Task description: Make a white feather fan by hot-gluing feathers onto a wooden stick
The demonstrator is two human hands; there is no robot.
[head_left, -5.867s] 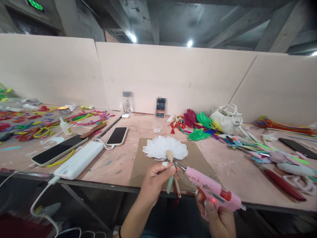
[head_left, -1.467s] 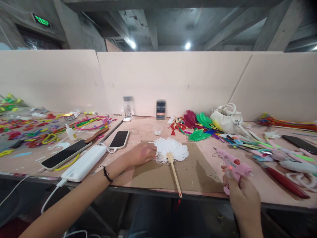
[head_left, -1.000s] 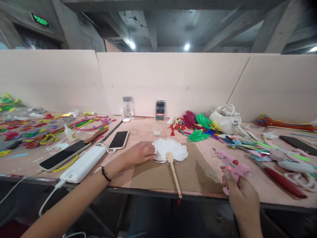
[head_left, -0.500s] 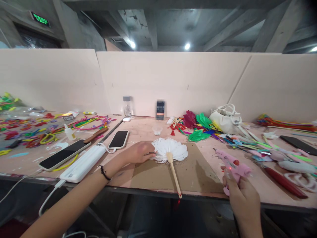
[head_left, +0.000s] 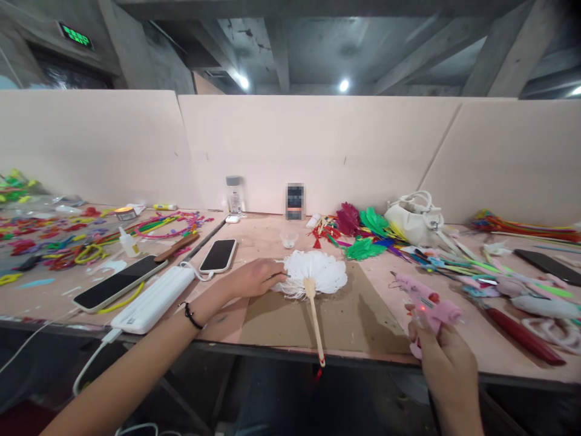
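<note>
Right hand [head_left: 445, 354]: your fingers wrap the pink glue gun [head_left: 434, 306].
Wooden handle [head_left: 315, 321]: tip overhangs the tabletop [head_left: 258, 233]'s near edge.
Left hand [head_left: 259, 278]: your fingers touch the white fan [head_left: 320, 272] at its left rim; grip unclear.
Cardboard [head_left: 363, 321]: beneath fan, reaching toward gun.

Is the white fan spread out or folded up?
Spread out: the white fan opens into a wide, rounded shape at the top of its wooden handle.

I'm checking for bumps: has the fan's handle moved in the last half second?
Yes: judged against the cardboard, the lower end of the fan's handle has swung left.
</note>
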